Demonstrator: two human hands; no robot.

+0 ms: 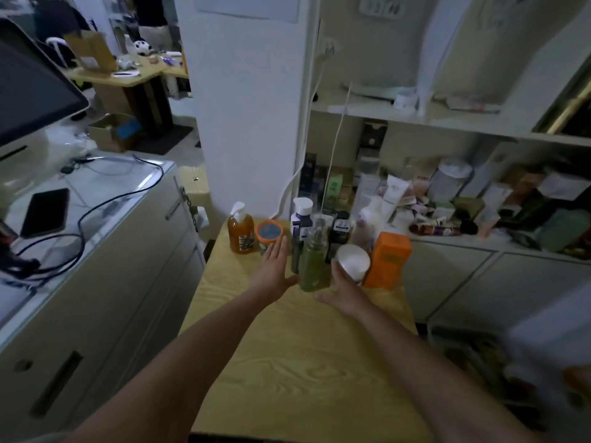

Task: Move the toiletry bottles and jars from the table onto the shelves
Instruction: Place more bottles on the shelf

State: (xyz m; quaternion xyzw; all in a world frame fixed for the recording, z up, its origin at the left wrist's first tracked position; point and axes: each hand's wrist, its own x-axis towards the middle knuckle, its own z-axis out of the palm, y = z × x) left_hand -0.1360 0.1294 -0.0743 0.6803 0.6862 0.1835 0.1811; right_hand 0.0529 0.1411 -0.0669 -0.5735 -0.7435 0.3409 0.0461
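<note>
My left hand point(275, 266) reaches out, fingers straight and open, between the orange-rimmed jar point(269, 231) and the green bottle point(315, 266), likely to take the bottle. My right hand point(343, 284) curls round the white jar point(353, 260) on the table point(287, 362), probably bound for the shelves point(447, 243) just beyond.

A single wide-angle camera, worn on the person's head, gives the only view. It faces forward and steeply down over the wooden table point(303, 362), near enough that both forearms run in from the bottom edge. The left hand point(275, 266) and the right hand point(343, 287), which grips a white jar point(353, 262), sit close to the centre of the frame. The shelves point(447, 121) fill the upper right and a pale cabinet point(112, 266) the left. Straight edges bow towards the borders.
</note>
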